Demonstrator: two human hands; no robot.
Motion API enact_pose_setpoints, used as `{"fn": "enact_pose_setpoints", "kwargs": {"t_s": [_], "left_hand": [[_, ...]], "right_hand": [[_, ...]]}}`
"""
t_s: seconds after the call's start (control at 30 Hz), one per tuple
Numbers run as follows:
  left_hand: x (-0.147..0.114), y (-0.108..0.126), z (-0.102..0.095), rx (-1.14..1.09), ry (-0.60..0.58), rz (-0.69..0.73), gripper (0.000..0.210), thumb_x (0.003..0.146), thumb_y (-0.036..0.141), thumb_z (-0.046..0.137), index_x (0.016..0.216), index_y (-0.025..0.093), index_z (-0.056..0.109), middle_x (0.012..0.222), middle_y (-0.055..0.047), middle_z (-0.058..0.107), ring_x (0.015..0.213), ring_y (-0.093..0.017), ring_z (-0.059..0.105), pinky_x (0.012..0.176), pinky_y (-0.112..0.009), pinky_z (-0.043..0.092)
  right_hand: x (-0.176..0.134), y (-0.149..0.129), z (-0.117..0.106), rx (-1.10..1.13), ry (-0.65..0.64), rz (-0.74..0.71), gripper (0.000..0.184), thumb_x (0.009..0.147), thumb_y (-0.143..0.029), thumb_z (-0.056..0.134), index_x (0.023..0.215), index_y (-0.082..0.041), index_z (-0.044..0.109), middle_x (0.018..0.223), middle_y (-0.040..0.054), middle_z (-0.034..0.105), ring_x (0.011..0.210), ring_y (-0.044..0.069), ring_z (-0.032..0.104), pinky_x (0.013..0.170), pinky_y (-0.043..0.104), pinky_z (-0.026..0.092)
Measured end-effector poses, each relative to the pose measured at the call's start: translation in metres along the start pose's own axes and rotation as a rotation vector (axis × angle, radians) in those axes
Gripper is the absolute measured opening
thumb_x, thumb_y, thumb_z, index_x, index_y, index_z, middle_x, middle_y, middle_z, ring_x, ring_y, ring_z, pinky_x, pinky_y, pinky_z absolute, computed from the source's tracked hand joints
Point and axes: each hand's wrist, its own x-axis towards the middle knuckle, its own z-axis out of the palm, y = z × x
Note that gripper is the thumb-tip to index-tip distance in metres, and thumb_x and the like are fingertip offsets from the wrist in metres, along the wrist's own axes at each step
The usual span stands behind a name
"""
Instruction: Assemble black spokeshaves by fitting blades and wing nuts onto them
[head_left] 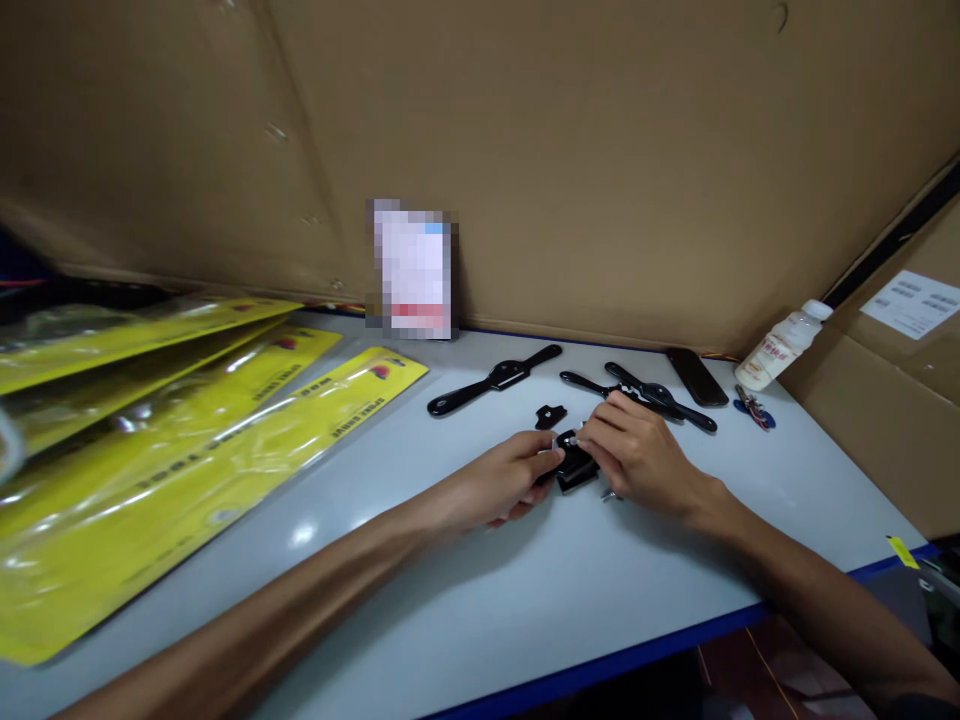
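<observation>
My left hand is closed around one side of a black spokeshave, keeping it just over the tabletop. Over the tool's middle, my right hand has its thumb and fingertips pinched at a small silvery part, too small to name. Below the right palm a bit of shiny metal shows. Just beyond my hands lies a loose black shaped plate. Another spokeshave rests farther back, and more black spokeshaves lie behind my right hand, which partly hides them.
Clear bags with yellow spokeshave cards cover the table's left side. At the back right are a dark flat phone-like object, a white bottle and a small tangled item. A blurred-out panel leans on the cardboard wall.
</observation>
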Motion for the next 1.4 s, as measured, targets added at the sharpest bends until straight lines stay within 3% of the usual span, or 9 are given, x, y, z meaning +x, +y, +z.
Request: {"fn": "enact_pose_setpoints", "kwargs": {"t_s": [0.3,0.5,0.63,0.87,1.07,1.23,1.4], "left_hand": [[0.0,-0.004,-0.005,-0.075,-0.034,-0.003,0.017,0.1,0.034,0.035,0.087,0.025,0.039,0.055,0.01,0.036,0.038,-0.007,0.019,0.032,-0.017,0.014],[0.0,-0.001,-0.005,-0.079,-0.064,0.016,0.016,0.1,0.036,0.036,0.101,0.024,0.045,0.055,0.01,0.035,0.038,-0.007,0.02,0.033,-0.016,0.016],[-0.003,0.003,-0.003,-0.024,-0.081,0.011,0.019,0.099,0.036,0.037,0.106,0.021,0.047,0.055,0.01,0.036,0.039,-0.007,0.022,0.033,-0.017,0.016],[0.002,-0.007,-0.005,0.011,-0.125,0.065,0.053,0.096,0.045,0.045,0.143,0.021,0.038,0.056,0.01,0.036,0.038,-0.008,0.025,0.033,-0.017,0.018],[0.002,-0.005,-0.004,0.024,-0.124,0.077,0.047,0.099,0.041,0.037,0.141,0.02,0.042,0.053,0.01,0.035,0.038,-0.009,0.024,0.032,-0.017,0.016],[0.0,-0.004,-0.005,0.021,-0.119,0.058,0.04,0.099,0.042,0.036,0.128,0.018,0.049,0.052,0.01,0.034,0.037,-0.009,0.021,0.032,-0.018,0.017],[-0.001,-0.003,-0.004,0.001,-0.108,0.054,0.044,0.096,0.044,0.043,0.132,0.019,0.049,0.052,0.011,0.034,0.039,-0.009,0.023,0.033,-0.018,0.017]], "right_hand": [[-0.001,0.002,0.003,0.088,-0.021,0.068,0.027,0.097,-0.011,0.047,0.082,-0.017,0.069,0.08,0.0066,0.063,0.08,0.019,0.049,0.072,0.032,0.043],[0.0,-0.001,0.003,0.227,0.103,0.101,0.02,0.098,-0.023,0.054,0.097,-0.016,0.072,0.089,0.0071,0.066,0.084,0.019,0.055,0.078,0.034,0.047],[0.0,-0.007,0.006,0.308,0.111,0.101,0.019,0.097,-0.019,0.054,0.095,-0.015,0.072,0.084,0.006,0.067,0.081,0.018,0.057,0.077,0.033,0.049],[0.002,-0.012,0.008,0.459,0.09,0.267,0.013,0.087,-0.009,0.062,0.088,-0.019,0.07,0.076,0.0005,0.068,0.075,0.016,0.058,0.071,0.029,0.047],[0.005,-0.014,0.004,0.59,0.063,0.447,0.012,0.083,-0.008,0.066,0.076,-0.018,0.067,0.068,-0.0021,0.063,0.068,0.013,0.056,0.065,0.025,0.043],[0.003,-0.004,0.001,0.423,0.104,0.272,0.014,0.089,-0.015,0.063,0.075,-0.018,0.066,0.072,0.0005,0.064,0.073,0.015,0.053,0.072,0.03,0.042],[0.0,0.001,0.001,0.304,0.097,0.154,0.021,0.092,-0.018,0.056,0.071,-0.018,0.062,0.071,0.0019,0.059,0.072,0.016,0.048,0.068,0.03,0.04]]}}
